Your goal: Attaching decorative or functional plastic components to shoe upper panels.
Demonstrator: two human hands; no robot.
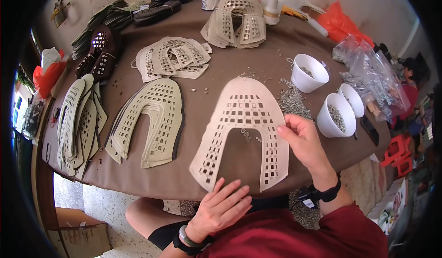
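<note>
Brown table (202,108), green panels (73,120) by its left edge. Left hand (222,212) is loosely spread at the front edge, beside the pale arch-shaped panel (242,86) there; right hand (301,140) pinches its right side. I'd support both legs against flopping.

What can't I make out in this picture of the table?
- Head view: underside of the pale U-shaped piece, hidden by its own upper face.
- Head view: palm of the left hand, hidden by the back of that hand.
- Head view: bottom of the front white cup, covered by grey bits.
- Head view: person at far right, small and blurred near the dark rim.
</note>
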